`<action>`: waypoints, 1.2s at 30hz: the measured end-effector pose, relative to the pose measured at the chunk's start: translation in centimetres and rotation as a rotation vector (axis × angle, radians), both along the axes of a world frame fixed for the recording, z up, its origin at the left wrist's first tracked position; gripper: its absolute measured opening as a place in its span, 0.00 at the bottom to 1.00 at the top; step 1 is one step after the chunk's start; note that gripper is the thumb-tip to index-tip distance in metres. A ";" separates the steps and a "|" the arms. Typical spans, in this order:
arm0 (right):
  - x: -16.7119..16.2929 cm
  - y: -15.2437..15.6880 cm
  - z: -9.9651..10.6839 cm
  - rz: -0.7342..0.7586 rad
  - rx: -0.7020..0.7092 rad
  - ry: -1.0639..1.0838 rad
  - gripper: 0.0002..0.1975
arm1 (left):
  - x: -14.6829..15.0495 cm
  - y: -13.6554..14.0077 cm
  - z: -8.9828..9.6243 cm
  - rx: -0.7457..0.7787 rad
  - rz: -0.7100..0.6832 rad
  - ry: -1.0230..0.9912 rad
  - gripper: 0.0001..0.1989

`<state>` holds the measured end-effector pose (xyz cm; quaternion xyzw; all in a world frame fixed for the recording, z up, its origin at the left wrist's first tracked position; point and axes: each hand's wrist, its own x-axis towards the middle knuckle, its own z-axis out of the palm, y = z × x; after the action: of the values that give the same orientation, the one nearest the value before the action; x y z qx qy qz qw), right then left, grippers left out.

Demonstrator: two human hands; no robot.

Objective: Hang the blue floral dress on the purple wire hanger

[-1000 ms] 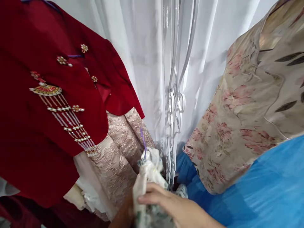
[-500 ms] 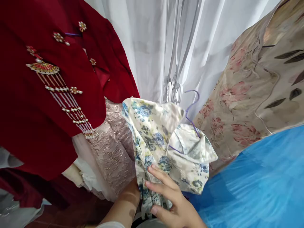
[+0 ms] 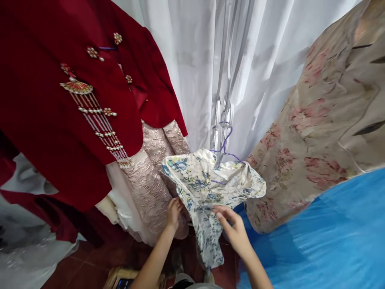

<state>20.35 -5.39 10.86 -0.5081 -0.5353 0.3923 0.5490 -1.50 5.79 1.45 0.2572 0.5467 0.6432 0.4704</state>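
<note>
Here I am, the floral top (image 3: 197, 180) hanging right in front of me, between my hands, its lower part dangling over the red tiles (image 3: 84, 269). The purple hanger (image 3: 224, 144) runs through its neck, which is what spreads the shoulders and leaves the collar gaping; the hook looks looped at the white stand (image 3: 218, 114), and I judge that's what carries the weight, because neither of my hands is under it. My right hand (image 3: 233, 226) is at the waist, thumb and forefinger parted, fingertips against or just beside the cloth, a loose reach that suits smoothing better than lifting. My left hand (image 3: 174, 214) is by the other edge, fingers curled; whether they pinch any fabric, I cannot tell. Having one on each flank probably steadies light cloth that would otherwise swing. Off to my left, the red jacket (image 3: 69, 140) hangs over a pink skirt (image 3: 150, 184), its beaded tassel (image 3: 102, 124) lying outward on the front, where it shows best. To my right, a beige dress (image 3: 300, 160) hangs beside blue tulle (image 3: 331, 233), the pale curtain (image 3: 186, 60) a plain backdrop behind everything.
</note>
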 end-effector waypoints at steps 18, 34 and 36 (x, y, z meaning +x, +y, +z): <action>-2.0 9.5 -2.6 -0.406 -0.016 0.153 0.24 | 8.1 0.8 11.4 0.381 -0.531 0.854 0.12; -3.8 8.4 -2.7 -0.287 -0.016 0.262 0.17 | 6.9 1.1 9.4 0.456 -0.560 0.702 0.17; -3.9 7.8 -2.4 -0.258 -0.060 0.316 0.15 | 6.7 0.4 8.6 0.507 -0.595 0.648 0.11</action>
<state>16.46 2.44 8.50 -0.5206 -0.3611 0.4096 0.6563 5.16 6.23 10.02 0.6941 0.3944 0.4810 0.3624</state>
